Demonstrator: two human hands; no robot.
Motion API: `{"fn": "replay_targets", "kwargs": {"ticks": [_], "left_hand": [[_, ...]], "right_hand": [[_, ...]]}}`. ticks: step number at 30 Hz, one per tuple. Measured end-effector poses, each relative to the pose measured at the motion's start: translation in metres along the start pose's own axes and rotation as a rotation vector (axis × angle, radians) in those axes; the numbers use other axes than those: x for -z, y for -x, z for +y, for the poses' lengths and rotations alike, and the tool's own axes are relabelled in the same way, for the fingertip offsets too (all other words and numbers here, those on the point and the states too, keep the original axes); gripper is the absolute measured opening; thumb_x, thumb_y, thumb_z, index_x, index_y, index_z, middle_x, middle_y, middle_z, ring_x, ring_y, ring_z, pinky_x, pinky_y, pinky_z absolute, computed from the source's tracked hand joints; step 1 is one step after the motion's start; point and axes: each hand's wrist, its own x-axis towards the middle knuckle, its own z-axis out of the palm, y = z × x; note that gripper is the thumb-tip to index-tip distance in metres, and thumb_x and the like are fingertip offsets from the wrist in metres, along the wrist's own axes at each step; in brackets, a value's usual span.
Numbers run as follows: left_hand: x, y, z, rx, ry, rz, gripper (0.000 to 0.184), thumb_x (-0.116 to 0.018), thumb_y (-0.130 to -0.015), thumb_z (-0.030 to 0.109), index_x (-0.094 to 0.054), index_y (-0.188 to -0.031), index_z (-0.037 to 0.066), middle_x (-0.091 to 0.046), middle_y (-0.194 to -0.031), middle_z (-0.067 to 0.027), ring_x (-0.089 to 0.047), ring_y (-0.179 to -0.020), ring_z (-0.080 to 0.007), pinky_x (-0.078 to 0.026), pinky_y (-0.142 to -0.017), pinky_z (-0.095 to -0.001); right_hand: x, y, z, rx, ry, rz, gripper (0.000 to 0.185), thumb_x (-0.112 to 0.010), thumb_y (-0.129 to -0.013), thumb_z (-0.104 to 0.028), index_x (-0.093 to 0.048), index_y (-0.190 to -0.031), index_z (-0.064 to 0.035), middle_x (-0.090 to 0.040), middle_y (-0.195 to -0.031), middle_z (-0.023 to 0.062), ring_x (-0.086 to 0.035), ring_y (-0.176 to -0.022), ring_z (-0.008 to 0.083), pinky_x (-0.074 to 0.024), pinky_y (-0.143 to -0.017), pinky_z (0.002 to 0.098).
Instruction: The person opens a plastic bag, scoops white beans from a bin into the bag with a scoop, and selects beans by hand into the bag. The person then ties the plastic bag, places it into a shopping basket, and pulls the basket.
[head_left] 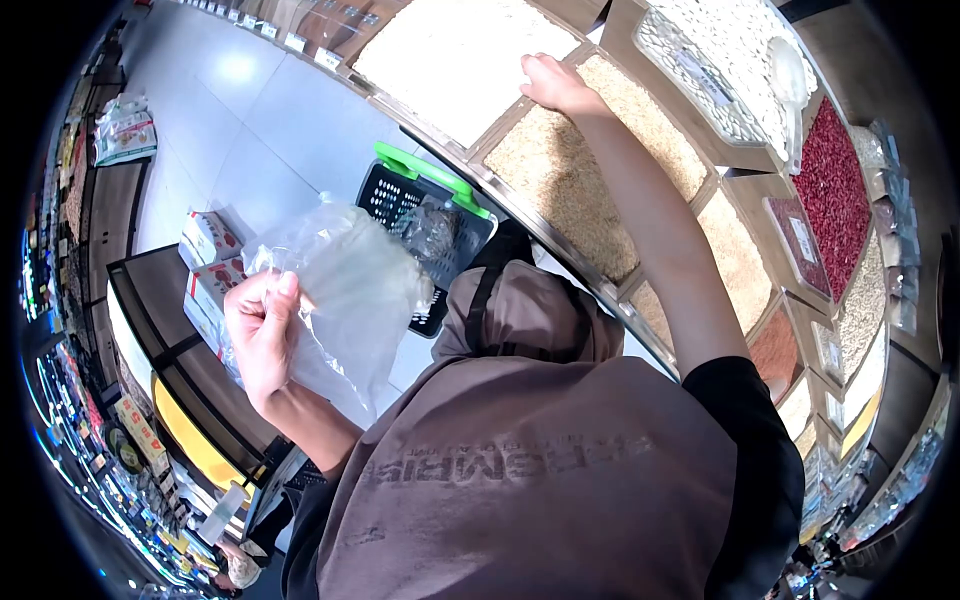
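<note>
My left hand (pixel 262 325) pinches the top of a clear plastic bag (pixel 345 265) between thumb and fingers. The bag hangs over the floor and looks cloudy white; whether that is a filling or folded film I cannot tell. My right hand (pixel 555 82) is stretched out over the grain bins, fingers curled, at the wooden divider. It lies where a bin of white grain or powder (pixel 465 60) meets a bin of tan grain (pixel 560 175). What its fingers hold, if anything, is hidden.
A dark basket with a green handle (pixel 425 175) stands on the floor beside the bins, a clear package inside. Further bins hold red beans (pixel 835 195) and white beans with a clear scoop (pixel 788 75). Printed boxes (pixel 210 265) stand at left.
</note>
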Motion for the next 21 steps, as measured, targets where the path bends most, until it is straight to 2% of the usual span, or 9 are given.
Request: {"fn": "replay_targets", "kwargs": {"ticks": [3, 7, 9, 10, 12, 13, 15, 21], "left_hand": [[0.001, 0.003, -0.003, 0.114, 0.011, 0.082, 0.036, -0.061, -0.101, 0.02, -0.064, -0.07, 0.002, -0.039, -0.055, 0.0102, -0.025, -0.047, 0.0002, -0.014, -0.045, -0.0237], [-0.005, -0.002, -0.006, 0.12, 0.026, 0.124, 0.035, -0.062, -0.101, 0.019, -0.064, -0.07, 0.002, -0.04, -0.056, 0.0104, -0.025, -0.048, 0.0002, -0.015, -0.046, -0.0238], [-0.009, -0.006, -0.004, 0.093, 0.008, 0.125, 0.033, -0.062, -0.101, 0.018, -0.065, -0.072, 0.001, -0.04, -0.057, 0.0106, -0.025, -0.05, 0.0002, -0.016, -0.048, -0.0239], [-0.01, -0.007, -0.002, 0.092, 0.01, 0.131, 0.033, -0.062, -0.101, 0.018, -0.065, -0.072, 0.001, -0.04, -0.057, 0.0106, -0.025, -0.05, 0.0002, -0.016, -0.048, -0.0239], [-0.011, -0.008, 0.003, 0.106, -0.015, 0.123, 0.032, -0.062, -0.1, 0.017, -0.067, -0.074, 0.001, -0.039, -0.058, 0.0107, -0.026, -0.051, -0.0001, -0.016, -0.05, -0.024], [-0.013, -0.01, 0.005, 0.104, -0.015, 0.126, 0.032, -0.062, -0.1, 0.017, -0.067, -0.074, 0.001, -0.039, -0.058, 0.0107, -0.026, -0.051, -0.0001, -0.016, -0.05, -0.024], [-0.018, -0.014, 0.007, 0.086, -0.009, 0.076, 0.031, -0.063, -0.1, 0.017, -0.068, -0.073, 0.0, -0.038, -0.059, 0.0107, -0.025, -0.052, -0.0004, -0.017, -0.05, -0.0241], [-0.03, -0.017, 0.013, 0.089, -0.054, 0.067, 0.032, -0.064, -0.099, 0.017, -0.068, -0.072, 0.001, -0.038, -0.058, 0.0107, -0.025, -0.053, -0.0007, -0.017, -0.051, -0.0243]], "right_hand": [[-0.001, -0.003, -0.001, -0.003, -0.026, 0.002, 0.033, -0.061, -0.095, -0.017, -0.056, -0.121, 0.0025, -0.056, -0.129, 0.0271, -0.057, -0.121, 0.0404, -0.0485, -0.1, 0.0473], [-0.007, -0.005, 0.005, 0.054, -0.046, 0.028, 0.028, -0.055, -0.097, -0.012, -0.06, -0.12, 0.0038, -0.063, -0.122, 0.025, -0.062, -0.115, 0.0391, -0.0513, -0.101, 0.0461], [-0.002, 0.002, 0.003, 0.008, -0.195, 0.127, 0.026, -0.054, -0.097, -0.007, -0.063, -0.117, 0.005, -0.068, -0.111, 0.0246, -0.069, -0.104, 0.0349, -0.0545, -0.094, 0.0442], [-0.004, 0.0, 0.008, 0.013, -0.191, 0.126, 0.026, -0.054, -0.097, -0.007, -0.063, -0.117, 0.005, -0.068, -0.111, 0.0246, -0.069, -0.104, 0.0349, -0.0545, -0.094, 0.0442], [-0.009, -0.001, 0.02, -0.002, -0.47, 0.123, 0.024, -0.054, -0.098, -0.006, -0.066, -0.114, 0.0057, -0.072, -0.1, 0.0207, -0.073, -0.092, 0.0263, -0.0567, -0.085, 0.0396], [-0.009, 0.0, 0.023, 0.001, -0.469, 0.124, 0.024, -0.054, -0.098, -0.006, -0.066, -0.114, 0.0057, -0.072, -0.1, 0.0207, -0.073, -0.092, 0.0263, -0.0567, -0.085, 0.0396], [-0.01, 0.003, 0.029, -0.023, -0.634, 0.168, 0.02, -0.056, -0.098, -0.006, -0.067, -0.109, 0.0059, -0.073, -0.094, 0.017, -0.073, -0.086, 0.0191, -0.0566, -0.08, 0.0353], [-0.002, 0.017, 0.027, -0.058, -0.554, 0.189, 0.024, -0.059, -0.1, -0.015, -0.064, -0.112, 0.0044, -0.072, -0.093, 0.0176, -0.072, -0.08, 0.0218, -0.0558, -0.075, 0.0374]]}}
